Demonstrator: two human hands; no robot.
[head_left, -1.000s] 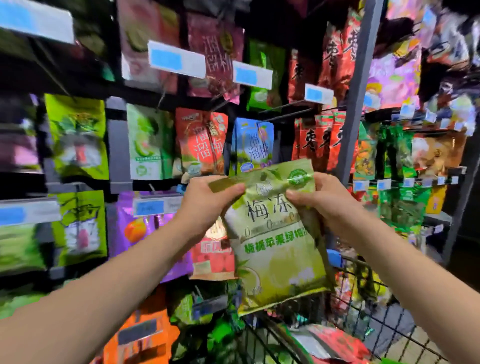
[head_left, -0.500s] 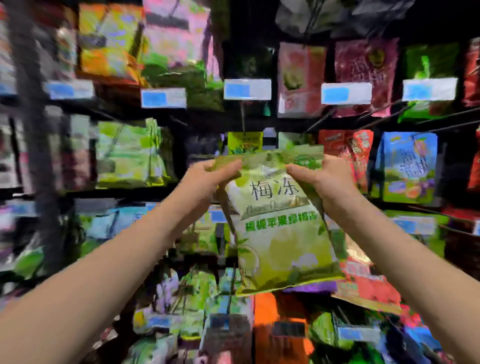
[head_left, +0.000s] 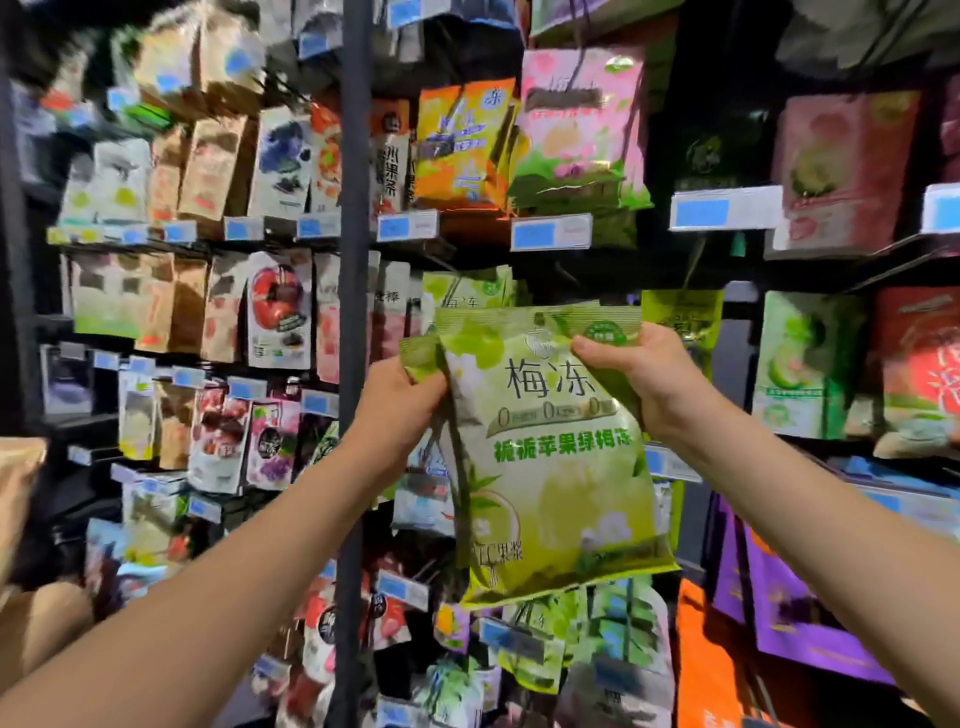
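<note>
A green snack bag (head_left: 550, 467) with Chinese print hangs upright in front of me, held by its top corners. My left hand (head_left: 400, 410) pinches the upper left corner, which is folded over. My right hand (head_left: 644, 374) pinches the upper right corner beside a round green badge. Just behind the bag's top, a bag of the same kind (head_left: 467, 293) hangs on a shelf hook.
Store racks full of hanging snack bags fill the view, with blue and white price tags (head_left: 550, 232) along each row. A dark upright post (head_left: 356, 312) stands just left of my left hand. Purple and orange bags (head_left: 779, 623) hang at lower right.
The view has swung left along the racks and the shopping cart is out of sight. Both hands keep their hold on the green bag, now raised in front of the matching bags on the hook.
</note>
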